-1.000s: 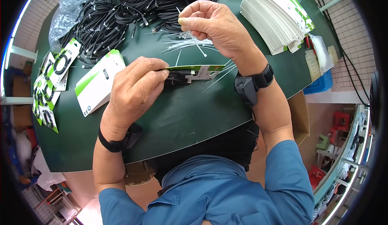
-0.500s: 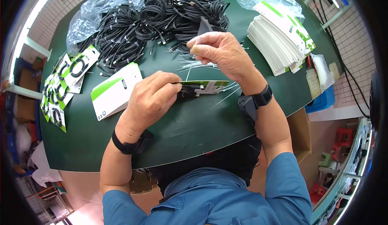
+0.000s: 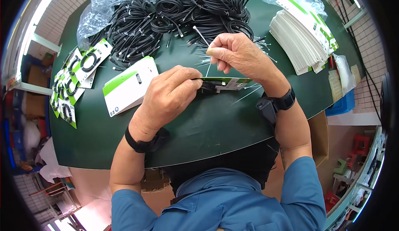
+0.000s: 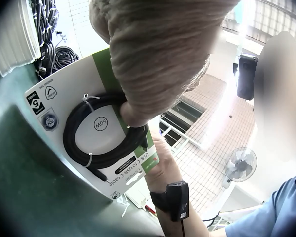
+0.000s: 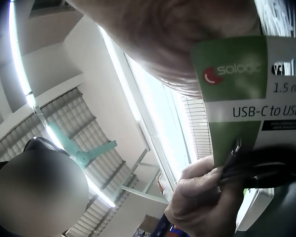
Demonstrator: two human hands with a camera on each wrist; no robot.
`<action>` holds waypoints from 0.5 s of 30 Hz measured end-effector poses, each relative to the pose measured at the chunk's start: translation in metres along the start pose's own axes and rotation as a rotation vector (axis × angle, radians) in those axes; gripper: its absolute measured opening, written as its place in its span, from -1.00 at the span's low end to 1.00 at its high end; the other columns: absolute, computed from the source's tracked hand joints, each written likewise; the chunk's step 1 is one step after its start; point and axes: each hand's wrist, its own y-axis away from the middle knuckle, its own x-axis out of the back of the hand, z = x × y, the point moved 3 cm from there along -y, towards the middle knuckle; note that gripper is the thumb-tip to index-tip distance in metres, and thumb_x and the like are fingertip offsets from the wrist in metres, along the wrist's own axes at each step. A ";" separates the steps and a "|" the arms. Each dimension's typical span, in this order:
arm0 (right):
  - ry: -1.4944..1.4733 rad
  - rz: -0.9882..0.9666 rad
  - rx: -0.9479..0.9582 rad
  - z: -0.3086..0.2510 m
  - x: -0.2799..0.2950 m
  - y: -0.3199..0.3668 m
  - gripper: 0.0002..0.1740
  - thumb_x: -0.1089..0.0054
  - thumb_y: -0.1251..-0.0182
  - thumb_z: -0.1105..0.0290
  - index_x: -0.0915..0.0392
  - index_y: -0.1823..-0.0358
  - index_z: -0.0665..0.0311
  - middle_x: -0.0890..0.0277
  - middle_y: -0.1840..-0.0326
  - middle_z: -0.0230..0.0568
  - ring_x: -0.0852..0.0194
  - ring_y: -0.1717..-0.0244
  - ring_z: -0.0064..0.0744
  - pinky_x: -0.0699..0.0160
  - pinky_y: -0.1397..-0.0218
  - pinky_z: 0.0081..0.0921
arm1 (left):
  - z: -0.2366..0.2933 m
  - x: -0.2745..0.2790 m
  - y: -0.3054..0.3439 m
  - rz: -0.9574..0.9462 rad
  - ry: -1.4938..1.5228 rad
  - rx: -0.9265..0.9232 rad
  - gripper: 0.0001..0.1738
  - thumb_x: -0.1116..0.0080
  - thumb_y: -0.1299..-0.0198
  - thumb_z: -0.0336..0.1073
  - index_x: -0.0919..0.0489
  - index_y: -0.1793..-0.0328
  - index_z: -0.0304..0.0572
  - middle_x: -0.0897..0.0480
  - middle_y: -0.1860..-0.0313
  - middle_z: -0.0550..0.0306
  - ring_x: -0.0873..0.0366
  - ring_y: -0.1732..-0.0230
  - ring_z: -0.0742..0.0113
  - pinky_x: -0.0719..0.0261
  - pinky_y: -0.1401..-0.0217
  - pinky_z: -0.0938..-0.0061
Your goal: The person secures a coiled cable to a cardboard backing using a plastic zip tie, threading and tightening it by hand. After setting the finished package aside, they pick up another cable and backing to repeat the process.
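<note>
Pinching a cable tie (image 3: 200, 35), the right hand (image 3: 241, 56) curls its fingers; left hand (image 3: 168, 96) grips the packaging card (image 3: 232, 82).

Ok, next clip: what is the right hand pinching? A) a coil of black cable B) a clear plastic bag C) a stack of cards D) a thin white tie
D: the right hand pinches a thin white tie between its fingertips, just above the card that the left hand holds.
</note>
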 end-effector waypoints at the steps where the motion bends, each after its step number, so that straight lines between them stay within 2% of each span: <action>1: -0.004 -0.001 0.002 0.000 0.000 -0.001 -0.78 -0.27 -0.57 0.32 -0.69 0.22 0.32 -0.67 0.37 -0.42 -0.55 0.43 -0.75 -0.56 0.41 -0.74 | -0.001 0.000 0.001 -0.003 -0.002 0.000 -0.72 -0.43 0.09 -0.61 -0.60 0.24 -0.29 -0.70 0.14 0.06 -0.69 0.25 0.15 -0.68 0.29 0.34; 9: 0.188 -0.008 0.018 0.000 0.007 -0.004 -0.81 -0.28 -0.56 0.34 -0.73 0.12 0.34 -0.67 0.35 -0.44 -0.56 0.42 -0.75 -0.60 0.32 -0.73 | -0.003 -0.003 0.002 0.016 0.034 0.033 -0.72 -0.44 0.10 -0.63 -0.62 0.24 -0.29 -0.71 0.13 0.07 -0.71 0.23 0.15 -0.70 0.28 0.35; 13: -0.057 -0.018 0.039 0.001 0.003 -0.004 -0.80 -0.31 -0.54 0.33 -0.75 0.09 0.34 -0.67 0.34 -0.45 -0.57 0.39 -0.75 -0.60 0.28 -0.73 | -0.001 -0.004 0.001 0.017 0.011 0.007 -0.72 -0.45 0.11 -0.64 -0.62 0.25 -0.29 -0.71 0.15 0.08 -0.71 0.25 0.15 -0.70 0.29 0.36; 15: -0.135 -0.004 0.047 0.004 0.002 -0.007 -0.78 -0.38 -0.50 0.29 -0.75 0.10 0.33 -0.72 0.32 -0.36 -0.65 0.37 -0.68 -0.65 0.26 -0.70 | -0.004 -0.006 0.001 0.036 0.018 0.024 -0.73 -0.46 0.11 -0.63 -0.62 0.28 -0.28 -0.71 0.17 0.09 -0.70 0.27 0.17 -0.70 0.31 0.37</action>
